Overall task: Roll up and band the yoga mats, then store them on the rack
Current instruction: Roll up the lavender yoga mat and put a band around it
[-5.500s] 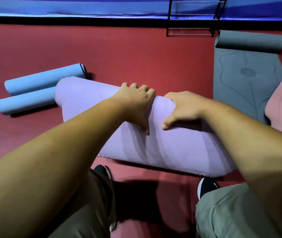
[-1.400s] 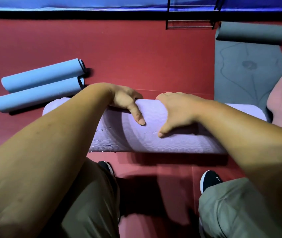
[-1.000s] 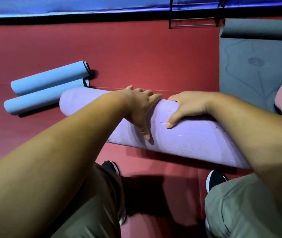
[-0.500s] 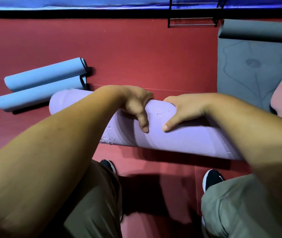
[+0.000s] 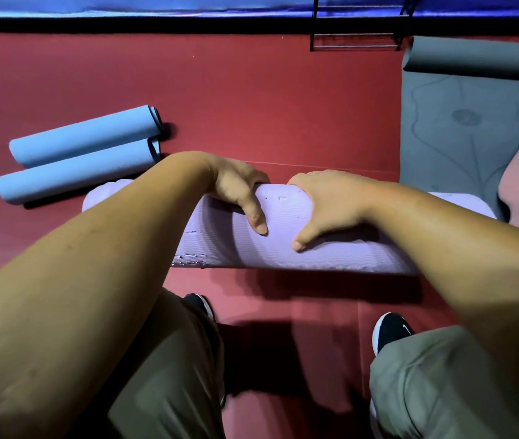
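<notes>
Purple mat (image 5: 283, 248) gripped: left hand (image 5: 239, 191), right hand (image 5: 328, 204); white shoe logo (image 5: 405, 327).

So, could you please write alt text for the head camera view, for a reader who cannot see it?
Seen from above, a person's left hand and right hand grip a rolled lilac yoga mat on a red floor. Two rolled blue mats lie to the left; a partly unrolled grey mat and a black rack lie beyond.
</notes>
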